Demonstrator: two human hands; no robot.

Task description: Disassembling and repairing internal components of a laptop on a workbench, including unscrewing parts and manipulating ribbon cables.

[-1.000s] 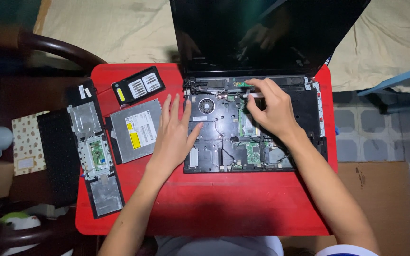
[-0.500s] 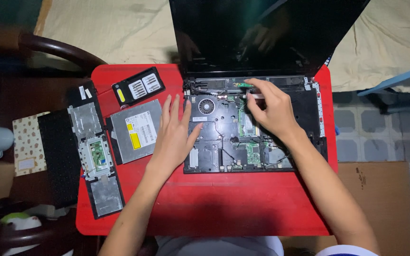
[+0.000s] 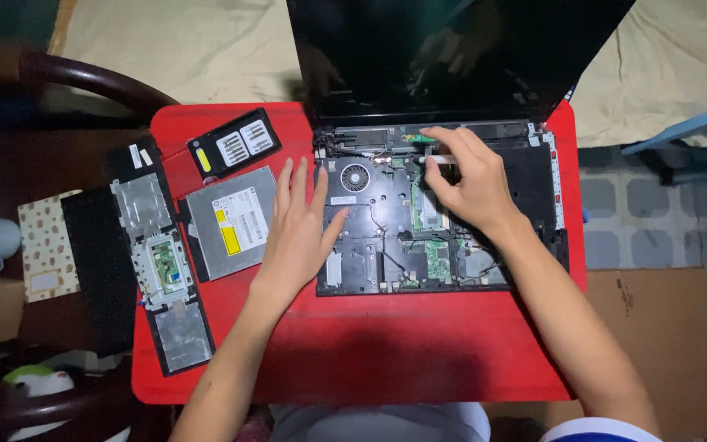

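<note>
Red table [image 3: 386, 352] used as bench, tiled floor at right. Opened laptop [image 3: 525, 245] laid at table's far edge, screen tilted back, top cover off so board is exposed. Removed parts parked left, apart from work area: palmrest panel [image 3: 161, 270], optical drive [image 3: 235, 221], bit case [image 3: 235, 146]. Left hand [image 3: 296, 233] pressed flat, fingers spread, on chassis left edge, likely as brace; nothing gripped. Right hand [image 3: 468, 184] curled, small screwdriver [image 3: 435, 160] pinched at fingertips over board's upper middle.

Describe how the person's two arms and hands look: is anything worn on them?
Both forearms are bare down to the left hand and right hand. No gloves, rings, watch or bracelet show. A white sleeve with a blue edge appears only on the right upper arm.
</note>
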